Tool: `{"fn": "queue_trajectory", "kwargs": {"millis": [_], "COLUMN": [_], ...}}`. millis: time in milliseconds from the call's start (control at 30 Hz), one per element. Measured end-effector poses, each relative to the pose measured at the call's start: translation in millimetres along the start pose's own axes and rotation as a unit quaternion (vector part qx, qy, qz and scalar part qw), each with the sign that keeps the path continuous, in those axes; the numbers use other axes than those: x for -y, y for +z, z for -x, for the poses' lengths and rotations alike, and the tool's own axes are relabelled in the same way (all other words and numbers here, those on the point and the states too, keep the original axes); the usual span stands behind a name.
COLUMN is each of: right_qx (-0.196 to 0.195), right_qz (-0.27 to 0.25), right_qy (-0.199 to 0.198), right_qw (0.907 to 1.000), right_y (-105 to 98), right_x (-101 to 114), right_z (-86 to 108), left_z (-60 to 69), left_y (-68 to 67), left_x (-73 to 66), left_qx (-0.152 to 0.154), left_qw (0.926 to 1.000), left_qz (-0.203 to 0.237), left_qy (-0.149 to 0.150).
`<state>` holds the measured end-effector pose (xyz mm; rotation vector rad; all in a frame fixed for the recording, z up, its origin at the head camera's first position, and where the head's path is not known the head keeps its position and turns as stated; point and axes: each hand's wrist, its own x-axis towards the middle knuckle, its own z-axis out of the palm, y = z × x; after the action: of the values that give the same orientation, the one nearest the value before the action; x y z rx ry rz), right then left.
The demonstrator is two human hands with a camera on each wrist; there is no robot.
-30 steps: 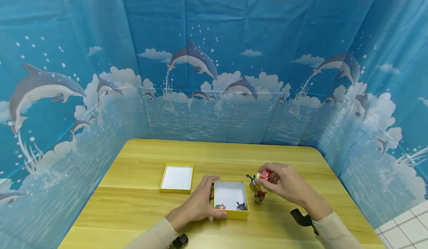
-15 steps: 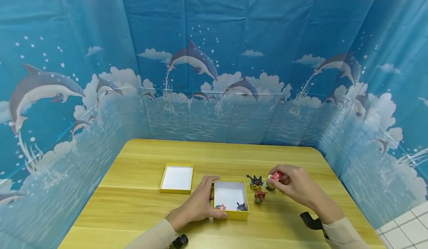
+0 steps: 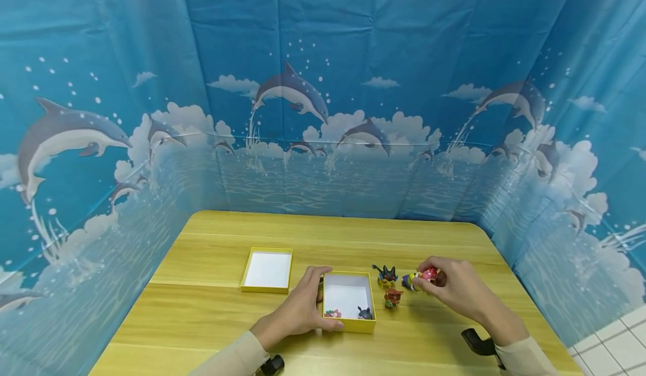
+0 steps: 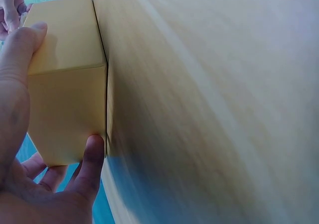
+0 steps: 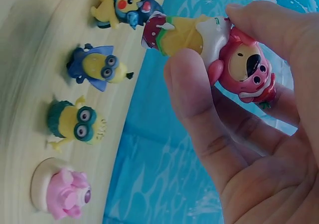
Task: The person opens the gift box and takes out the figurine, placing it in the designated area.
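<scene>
A small toy figurine with a pink bear head and a cup-like body is pinched between the thumb and fingers of my right hand, over the table's right half. My left hand grips a yellow open-topped box by its left side, thumb at the front wall, as the left wrist view shows too. Inside the box lie a dark grey figurine and a pink-and-green one. Right of the box stand a black-eared figurine and a reddish-brown one.
A yellow-edged lid lies inside-up left of the box. The right wrist view shows a blue-clad Minion, a green-trimmed Minion, a pink figurine and a blue-hooded yellow figurine. A dolphin-print curtain surrounds the table.
My right hand has moved right and slightly nearer with the pink bear figurine, uncovering the black-eared figurine. The left hand and the box have stayed in place.
</scene>
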<state>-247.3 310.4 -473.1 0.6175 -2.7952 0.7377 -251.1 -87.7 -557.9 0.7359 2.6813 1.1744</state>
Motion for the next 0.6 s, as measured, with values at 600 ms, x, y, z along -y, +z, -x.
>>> {"fn": "queue_trajectory", "kwargs": {"millis": [600], "right_qx": [0.070], "right_qz": [-0.023], "right_qy": [0.034], "right_qw": [0.9967], "right_y": [10.3], "right_x": [-9.9], "right_z": [10.1], "left_z": [0.8], "left_y": [1.4], "left_x": [-0.3], "left_qx": [0.000], "left_qw": [0.9999], "left_qz": [-0.012], "left_qy": [-0.001]}}
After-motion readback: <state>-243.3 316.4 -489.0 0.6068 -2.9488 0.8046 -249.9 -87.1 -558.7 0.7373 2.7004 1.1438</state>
